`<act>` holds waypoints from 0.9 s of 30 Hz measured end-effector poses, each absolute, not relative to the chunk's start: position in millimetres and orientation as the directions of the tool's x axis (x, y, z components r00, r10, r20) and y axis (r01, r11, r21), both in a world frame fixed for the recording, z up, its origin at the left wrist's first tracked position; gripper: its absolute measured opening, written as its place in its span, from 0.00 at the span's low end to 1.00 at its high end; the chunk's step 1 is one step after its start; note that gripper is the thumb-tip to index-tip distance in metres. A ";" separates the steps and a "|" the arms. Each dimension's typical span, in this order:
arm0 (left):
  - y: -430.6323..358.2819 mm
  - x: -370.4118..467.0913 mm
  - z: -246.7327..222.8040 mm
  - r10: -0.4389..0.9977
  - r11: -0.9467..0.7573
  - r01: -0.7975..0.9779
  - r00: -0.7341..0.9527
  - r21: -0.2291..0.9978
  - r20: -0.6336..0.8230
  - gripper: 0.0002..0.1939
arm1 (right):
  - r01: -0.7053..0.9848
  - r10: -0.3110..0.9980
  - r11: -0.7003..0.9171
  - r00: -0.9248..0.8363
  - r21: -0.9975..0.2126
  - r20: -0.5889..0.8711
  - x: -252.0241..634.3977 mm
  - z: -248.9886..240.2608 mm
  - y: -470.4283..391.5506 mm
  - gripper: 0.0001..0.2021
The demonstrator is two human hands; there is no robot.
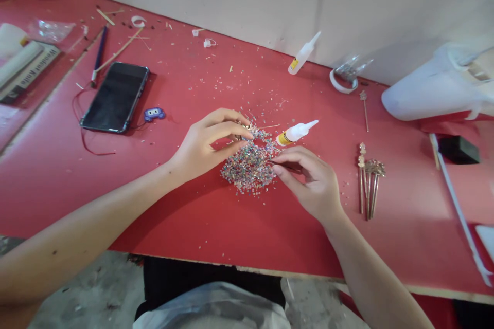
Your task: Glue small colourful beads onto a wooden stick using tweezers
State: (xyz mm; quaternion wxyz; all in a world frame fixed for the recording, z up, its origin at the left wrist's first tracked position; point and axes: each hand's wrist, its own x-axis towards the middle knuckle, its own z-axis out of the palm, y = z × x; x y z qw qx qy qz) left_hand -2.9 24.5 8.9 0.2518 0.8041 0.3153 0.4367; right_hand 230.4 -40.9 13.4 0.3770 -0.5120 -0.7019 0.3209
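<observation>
One gold ornament [243, 132] was clamped in the fingers of the left hand [204, 144], at the far edge of the bead pile [249, 169]; those of the right hand [318, 185] pinched a slim tool [288, 165]. Sideways drift risked knocking the adjacent glue bottle [295, 134] or scattering beads across the tabletop [231, 223].

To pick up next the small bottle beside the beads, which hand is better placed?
Probably the right hand, close to the bottle, though it seems to pinch a thin dark tool. The left hand is farther and holds a gold-coloured piece.
</observation>
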 end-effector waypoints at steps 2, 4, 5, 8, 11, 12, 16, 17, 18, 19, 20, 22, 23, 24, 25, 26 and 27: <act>23.6 -2.2 9.3 0.717 -0.684 0.291 0.439 0.669 0.542 0.05 | 0.366 0.980 0.180 -0.150 -0.913 0.134 228.1 13.2 -41.5 0.04; 22.1 -1.4 9.8 0.712 -0.685 0.281 0.451 0.672 0.538 0.04 | 0.266 0.992 0.096 -0.107 -0.959 0.069 225.4 12.8 -42.2 0.06; 21.2 -1.1 10.0 0.713 -0.682 0.276 0.455 0.677 0.533 0.04 | 0.222 0.995 0.053 -0.090 -0.974 0.033 224.1 12.6 -42.7 0.07; 18.8 -0.1 10.3 0.719 -0.670 0.266 0.465 0.693 0.516 0.05 | 0.094 0.994 -0.078 -0.071 -0.993 -0.085 220.8 11.8 -44.1 0.09; 17.5 0.6 10.1 0.719 -0.667 0.264 0.472 0.697 0.510 0.04 | -0.036 0.977 -0.201 -0.075 -0.979 -0.198 217.8 11.2 -44.6 0.09; 17.1 0.8 10.0 0.722 -0.664 0.267 0.470 0.699 0.507 0.04 | -0.071 0.970 -0.235 -0.077 -0.969 -0.229 216.6 11.3 -44.5 0.09; 15.7 1.4 9.4 0.736 -0.652 0.285 0.458 0.702 0.498 0.03 | -0.146 0.939 -0.340 -0.101 -0.929 -0.328 211.4 11.9 -43.6 0.09; 15.3 1.6 9.2 0.736 -0.654 0.287 0.457 0.700 0.499 0.03 | -0.153 0.930 -0.363 -0.116 -0.919 -0.348 210.5 11.8 -43.4 0.09; 14.9 1.8 8.9 0.733 -0.657 0.287 0.459 0.697 0.501 0.03 | -0.160 0.922 -0.382 -0.133 -0.910 -0.364 209.9 11.4 -43.3 0.09; 14.5 2.0 8.6 0.730 -0.661 0.286 0.462 0.694 0.505 0.03 | -0.169 0.915 -0.396 -0.149 -0.902 -0.374 209.8 10.8 -43.2 0.08; 14.1 2.2 8.4 0.725 -0.666 0.284 0.464 0.690 0.509 0.04 | -0.180 0.911 -0.406 -0.163 -0.896 -0.379 209.9 10.1 -43.2 0.08; 13.5 2.7 8.1 0.713 -0.679 0.274 0.469 0.682 0.522 0.04 | -0.202 0.907 -0.415 -0.175 -0.887 -0.384 210.5 8.9 -43.3 0.07; 13.3 2.9 8.0 0.705 -0.686 0.265 0.470 0.677 0.531 0.04 | -0.211 0.906 -0.417 -0.176 -0.884 -0.385 210.7 8.4 -43.3 0.07; 13.2 3.2 8.0 0.699 -0.692 0.259 0.471 0.673 0.538 0.04 | -0.217 0.905 -0.420 -0.173 -0.881 -0.388 210.7 8.1 -43.3 0.07; 13.1 3.3 8.1 0.694 -0.697 0.254 0.473 0.670 0.543 0.04 | -0.221 0.904 -0.422 -0.169 -0.879 -0.392 210.5 7.9 -43.2 0.07; 13.0 3.5 8.3 0.690 -0.701 0.252 0.476 0.667 0.545 0.04 | -0.223 0.903 -0.425 -0.165 -0.877 -0.396 210.0 7.8 -43.1 0.07; 12.8 3.6 8.5 0.689 -0.702 0.252 0.478 0.666 0.545 0.04 | -0.223 0.903 -0.427 -0.161 -0.876 -0.399 209.4 7.7 -42.9 0.07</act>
